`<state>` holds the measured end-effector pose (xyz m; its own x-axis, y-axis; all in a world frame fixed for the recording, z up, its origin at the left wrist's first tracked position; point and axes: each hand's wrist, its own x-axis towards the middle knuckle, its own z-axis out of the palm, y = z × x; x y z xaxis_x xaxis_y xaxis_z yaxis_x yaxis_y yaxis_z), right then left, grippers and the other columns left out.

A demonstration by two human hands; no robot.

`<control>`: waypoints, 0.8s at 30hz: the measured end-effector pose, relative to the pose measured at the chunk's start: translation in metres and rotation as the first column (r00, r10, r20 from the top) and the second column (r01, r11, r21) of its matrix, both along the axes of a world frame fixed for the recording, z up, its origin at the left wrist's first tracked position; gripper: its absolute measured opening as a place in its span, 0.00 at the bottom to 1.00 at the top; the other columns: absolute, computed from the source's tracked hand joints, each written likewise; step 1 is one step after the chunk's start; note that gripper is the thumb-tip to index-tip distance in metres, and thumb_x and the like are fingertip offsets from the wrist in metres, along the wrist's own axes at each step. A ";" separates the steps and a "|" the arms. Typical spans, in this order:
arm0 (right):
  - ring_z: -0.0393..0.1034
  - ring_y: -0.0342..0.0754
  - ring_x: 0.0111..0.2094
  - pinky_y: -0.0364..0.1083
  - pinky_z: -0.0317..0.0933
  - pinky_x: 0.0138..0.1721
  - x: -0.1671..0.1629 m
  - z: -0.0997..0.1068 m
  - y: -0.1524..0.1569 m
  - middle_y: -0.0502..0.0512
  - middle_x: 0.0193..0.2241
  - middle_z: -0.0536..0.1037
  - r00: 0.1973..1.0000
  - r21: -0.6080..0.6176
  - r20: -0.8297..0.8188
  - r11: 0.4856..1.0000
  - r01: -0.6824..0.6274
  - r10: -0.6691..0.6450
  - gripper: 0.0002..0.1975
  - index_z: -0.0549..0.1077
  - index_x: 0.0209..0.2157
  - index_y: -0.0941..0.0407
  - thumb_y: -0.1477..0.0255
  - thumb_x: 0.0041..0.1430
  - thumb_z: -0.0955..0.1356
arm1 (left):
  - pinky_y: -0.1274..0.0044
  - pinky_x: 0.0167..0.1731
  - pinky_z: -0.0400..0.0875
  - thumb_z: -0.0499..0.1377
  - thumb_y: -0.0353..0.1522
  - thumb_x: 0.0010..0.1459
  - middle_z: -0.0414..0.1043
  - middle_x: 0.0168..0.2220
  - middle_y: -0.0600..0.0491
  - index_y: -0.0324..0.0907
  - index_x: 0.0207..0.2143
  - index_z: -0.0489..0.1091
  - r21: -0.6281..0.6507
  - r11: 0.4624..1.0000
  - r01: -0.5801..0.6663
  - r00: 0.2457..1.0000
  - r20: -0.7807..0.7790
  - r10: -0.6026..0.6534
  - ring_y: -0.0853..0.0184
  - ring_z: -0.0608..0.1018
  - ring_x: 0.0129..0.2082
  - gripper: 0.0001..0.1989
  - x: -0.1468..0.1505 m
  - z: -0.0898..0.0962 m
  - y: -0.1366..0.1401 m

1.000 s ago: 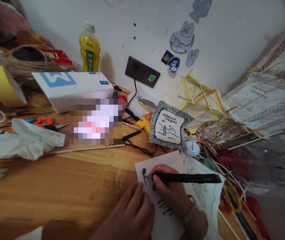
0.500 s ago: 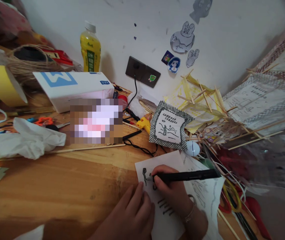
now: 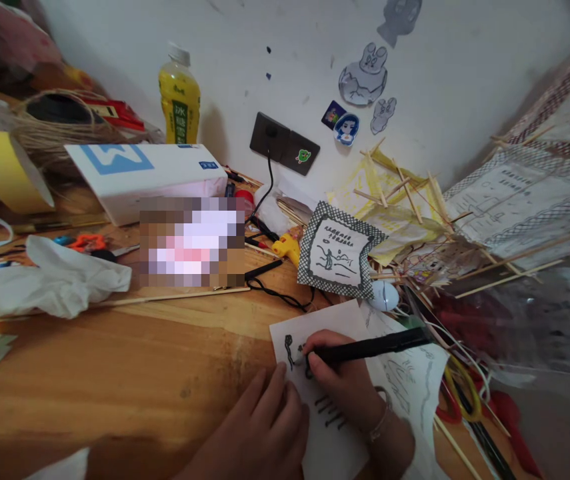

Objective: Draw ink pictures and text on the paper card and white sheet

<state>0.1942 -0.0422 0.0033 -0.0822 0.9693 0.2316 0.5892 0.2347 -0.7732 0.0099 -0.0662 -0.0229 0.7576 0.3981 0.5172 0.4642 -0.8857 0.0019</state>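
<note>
A sheet of white paper (image 3: 289, 321) lies on the wooden desk, with black wavy strokes and short lines drawn on it. In my right hand (image 3: 347, 380) is a black marker pen (image 3: 372, 345), slanting up to the right, its tip close to the strokes near the upper left of the sheet. My left hand (image 3: 265, 423) rests flat at the sheet's left edge, fingers stretched out, fingertips touching the paper. Under the right side lies another sheet (image 3: 409, 373) with pencil-like lines. Just beyond stands a small drawn card (image 3: 337, 257) with a dark checkered border.
Scissors (image 3: 465, 393) and sticks lie right of the papers. Behind them stand stick-and-paper frames (image 3: 389, 193). Across the back are a yellow glue gun (image 3: 287, 248), a black cable (image 3: 285, 300), a white box (image 3: 155, 180) and a drink bottle (image 3: 179, 97). Crumpled tissue (image 3: 59, 277) lies left.
The pen's rear end has dipped and swung slightly left, and its tip has shifted a little by the curved stroke. My left hand has stayed in place.
</note>
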 end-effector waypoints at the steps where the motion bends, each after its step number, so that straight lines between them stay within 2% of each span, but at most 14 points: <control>1: 0.68 0.47 0.25 0.44 0.63 0.28 0.000 0.000 0.000 0.52 0.21 0.74 1.000 -0.005 -0.001 1.000 0.002 -0.002 0.05 0.73 0.24 0.56 0.74 0.49 0.65 | 0.66 0.47 0.63 0.46 0.33 0.65 0.76 0.42 0.47 0.39 0.43 0.74 -0.004 1.000 -0.004 1.000 0.003 0.004 0.54 0.73 0.47 0.17 0.000 0.000 0.000; 7: 0.66 0.45 0.22 0.43 0.62 0.25 -0.001 0.001 0.000 0.51 0.20 0.73 0.994 -0.039 -0.114 0.999 0.000 -0.005 0.05 0.72 0.23 0.56 0.74 0.48 0.65 | 0.65 0.49 0.61 0.48 0.35 0.65 0.76 0.42 0.45 0.40 0.43 0.74 -0.026 1.000 0.001 0.999 0.034 0.000 0.52 0.72 0.48 0.16 0.002 -0.013 0.000; 10: 0.65 0.43 0.20 0.41 0.59 0.21 -0.001 0.003 0.001 0.49 0.19 0.72 0.975 -0.050 -0.212 0.997 0.060 -0.069 0.04 0.72 0.23 0.56 0.73 0.48 0.65 | 0.64 0.51 0.60 0.49 0.35 0.64 0.76 0.43 0.46 0.41 0.44 0.73 -0.025 1.000 -0.012 1.000 0.021 0.013 0.51 0.71 0.50 0.15 0.002 -0.020 0.001; 12: 0.64 0.43 0.19 0.40 0.58 0.20 0.003 0.003 0.002 0.48 0.18 0.70 0.950 -0.034 -0.272 0.988 0.152 -0.156 0.04 0.72 0.26 0.56 0.72 0.50 0.65 | 0.63 0.51 0.60 0.50 0.34 0.62 0.75 0.45 0.46 0.41 0.45 0.73 0.040 0.999 -0.023 1.000 -0.003 0.023 0.49 0.71 0.50 0.15 -0.001 -0.023 0.003; 14: 0.64 0.43 0.18 0.40 0.59 0.20 0.010 0.004 0.003 0.46 0.17 0.69 0.916 0.010 -0.330 0.969 0.246 -0.229 0.05 0.72 0.29 0.56 0.70 0.53 0.65 | 0.61 0.49 0.60 0.52 0.33 0.59 0.76 0.45 0.44 0.39 0.45 0.72 0.172 0.985 -0.028 0.999 -0.014 0.030 0.48 0.73 0.48 0.15 -0.004 -0.022 0.008; 16: 0.64 0.43 0.19 0.41 0.61 0.22 0.022 0.004 0.004 0.46 0.17 0.70 0.888 0.071 -0.354 0.938 0.338 -0.293 0.07 0.71 0.33 0.56 0.68 0.56 0.64 | 0.61 0.46 0.61 0.52 0.32 0.56 0.77 0.43 0.42 0.39 0.43 0.73 0.309 0.950 -0.043 0.999 0.003 0.044 0.49 0.75 0.45 0.15 -0.008 -0.020 0.013; 18: 0.65 0.44 0.20 0.43 0.63 0.26 0.037 0.005 0.006 0.48 0.20 0.73 0.872 0.137 -0.321 0.893 0.428 -0.369 0.10 0.71 0.39 0.56 0.66 0.58 0.64 | 0.63 0.45 0.62 0.53 0.31 0.54 0.77 0.43 0.42 0.39 0.43 0.74 0.365 0.929 -0.061 0.997 -0.019 0.072 0.50 0.75 0.44 0.16 -0.010 -0.018 0.018; 21: 0.71 0.49 0.28 0.47 0.66 0.34 0.059 0.006 0.010 0.54 0.29 0.78 0.841 0.208 -0.216 0.818 0.536 -0.496 0.14 0.71 0.44 0.56 0.64 0.60 0.63 | 0.65 0.46 0.62 0.53 0.30 0.53 0.76 0.46 0.42 0.39 0.46 0.73 0.381 0.922 -0.068 0.995 -0.046 0.092 0.51 0.75 0.45 0.18 -0.013 -0.017 0.021; 24: 0.73 0.54 0.40 0.50 0.66 0.43 0.073 0.003 0.016 0.59 0.41 0.79 0.847 0.232 -0.159 0.814 0.532 -0.508 0.16 0.73 0.44 0.56 0.63 0.59 0.64 | 0.65 0.46 0.64 0.53 0.27 0.52 0.74 0.49 0.42 0.41 0.51 0.70 0.369 0.926 -0.076 0.991 -0.074 0.111 0.52 0.75 0.48 0.23 -0.015 -0.017 0.022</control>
